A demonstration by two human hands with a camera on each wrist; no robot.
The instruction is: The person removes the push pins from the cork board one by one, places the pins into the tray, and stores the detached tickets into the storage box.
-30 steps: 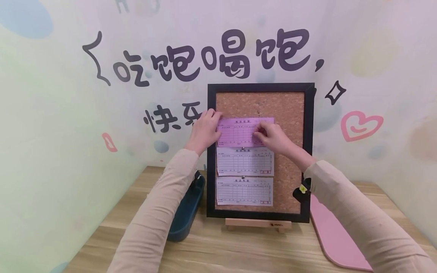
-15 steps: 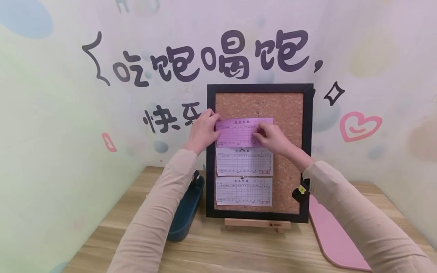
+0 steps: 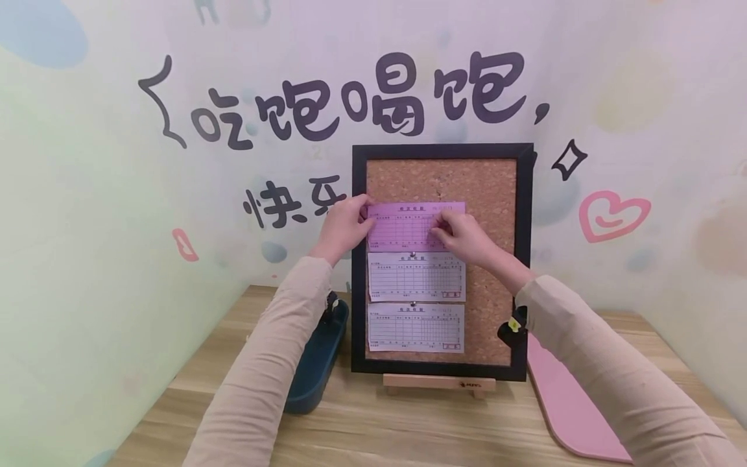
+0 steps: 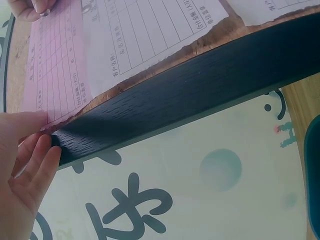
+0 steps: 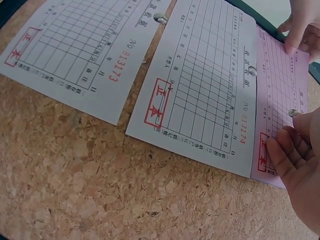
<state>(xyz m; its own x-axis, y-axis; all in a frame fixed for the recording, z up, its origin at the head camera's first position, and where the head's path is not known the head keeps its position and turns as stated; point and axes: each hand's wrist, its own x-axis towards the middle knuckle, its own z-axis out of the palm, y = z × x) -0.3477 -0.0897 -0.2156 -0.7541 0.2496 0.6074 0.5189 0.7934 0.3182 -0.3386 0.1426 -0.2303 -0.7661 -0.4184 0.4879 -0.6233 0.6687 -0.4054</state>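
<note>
A pink receipt slip lies flat on the cork board, above two white receipt slips. My left hand holds the pink slip's left edge. In the left wrist view its thumb lies on the paper while the other fingers curl at the board's black frame. With thumb and fingertips, my right hand pinches a silver pushpin against the right half of the pink slip. Similar pushpins sit at the top edges of both white slips.
The framed board leans on a small wooden easel on a wood-grain table. A dark blue tray stands left of it, partly behind my left sleeve. To the right lies a pink mat. A printed wall rises behind.
My left fingers have come down slightly along the pink slip's left edge. The right hand stays at the same spot on the slip, and the head view has shifted a little.
</note>
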